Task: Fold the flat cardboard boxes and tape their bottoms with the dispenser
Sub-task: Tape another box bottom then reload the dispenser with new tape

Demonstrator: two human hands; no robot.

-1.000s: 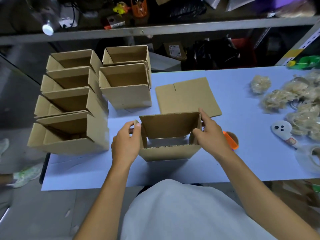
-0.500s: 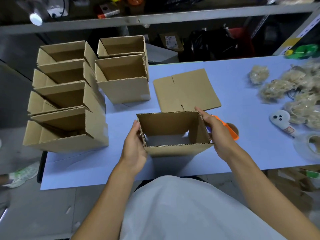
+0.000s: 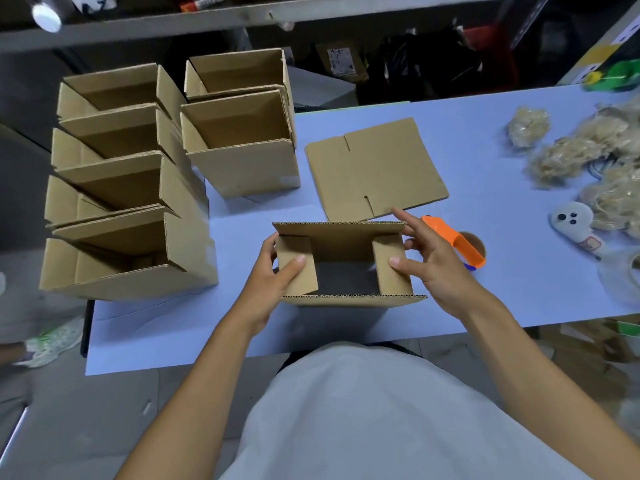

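Note:
An opened brown cardboard box (image 3: 341,242) stands on the blue table (image 3: 519,289) right in front of me. Its two short end flaps are folded inward. My left hand (image 3: 273,282) holds the box's left end, thumb pressing down the left flap. My right hand (image 3: 433,258) holds the right end, thumb on the right flap and fingers spread behind it. A flat unfolded box (image 3: 375,171) lies just beyond. The orange tape dispenser (image 3: 457,242) lies on the table to the right, partly hidden by my right hand.
Several assembled boxes (image 3: 128,202) stand in rows on the table's left side. Clumps of pale packing filler (image 3: 588,161), a white ghost-shaped item (image 3: 573,223) and a clear tape roll (image 3: 623,275) lie at the right. A cluttered metal shelf (image 3: 242,19) runs behind.
The box's two end flaps have been folded inward; my thumbs moved from the outer walls onto the flaps. The box has come slightly nearer to me.

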